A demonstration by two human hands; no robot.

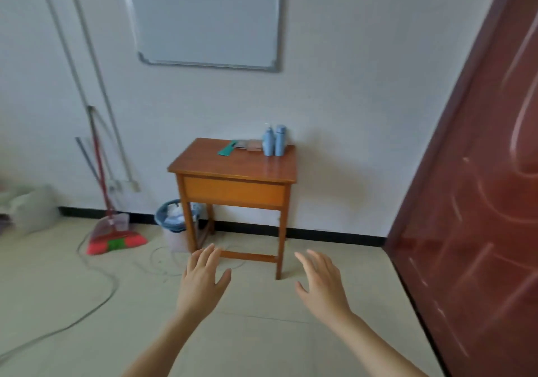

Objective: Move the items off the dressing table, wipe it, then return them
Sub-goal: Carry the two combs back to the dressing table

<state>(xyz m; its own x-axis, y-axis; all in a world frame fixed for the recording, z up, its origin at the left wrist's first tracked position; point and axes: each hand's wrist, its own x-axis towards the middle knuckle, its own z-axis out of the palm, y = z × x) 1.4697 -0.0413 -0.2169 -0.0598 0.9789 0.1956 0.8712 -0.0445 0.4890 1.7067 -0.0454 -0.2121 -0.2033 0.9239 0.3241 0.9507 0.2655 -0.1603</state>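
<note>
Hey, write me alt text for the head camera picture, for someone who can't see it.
A person's open left hand and right hand are held out, empty, toward a small wooden dressing table against a white wall. Two blue bottles, a flat green item and small flat cases sit at the back of its top. A bin stands by its left legs, a red broom farther left.
</note>
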